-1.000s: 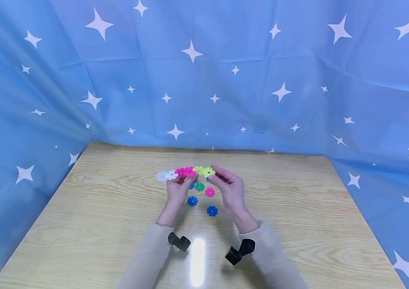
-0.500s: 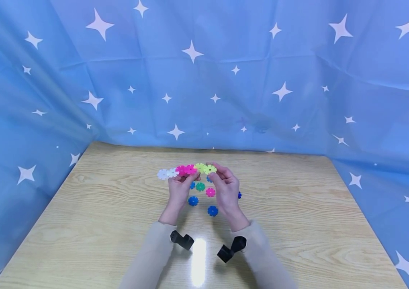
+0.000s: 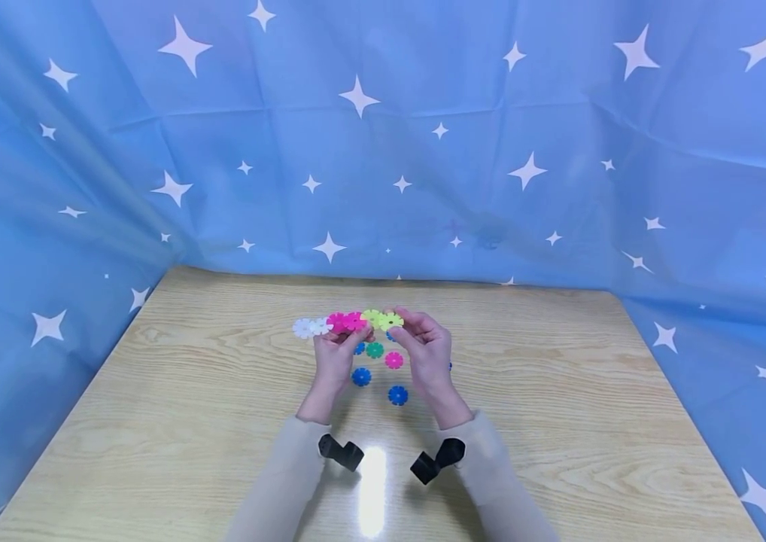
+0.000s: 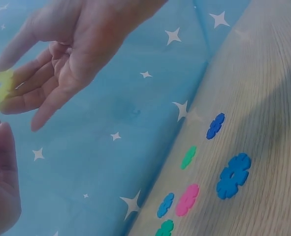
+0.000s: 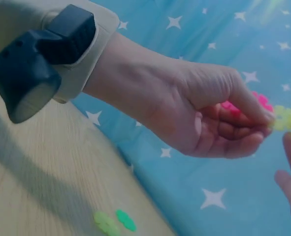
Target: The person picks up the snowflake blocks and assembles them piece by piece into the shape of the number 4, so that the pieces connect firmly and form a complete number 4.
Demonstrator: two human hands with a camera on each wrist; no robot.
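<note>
Six flower-shaped notched discs form a row (image 3: 354,322) that I hold up over the counter (image 3: 173,421): two white discs (image 3: 303,327), two pink, two yellow, edge over edge. My left hand (image 3: 334,361) pinches it narrowly, thumb against fingers, about where pink meets yellow. My right hand (image 3: 432,363) has the end yellow disc (image 3: 393,323) between thumb and fingers.

I take this as the joining step — seating that end disc into its neighbour — though whether the notches are locked is too small to tell. The move it calls for, I judge, is still left fingers and a straight push from the right; a twist could spring another joint. If the joint is already firm, my right fingers need to let go and fetch a loose piece.

Below the row, on the counter, I have a loose green disc (image 3: 375,350), a loose pink disc (image 3: 393,360) and several blue discs (image 3: 398,395); the right wrist view adds a loose yellow disc (image 5: 106,222).
</note>
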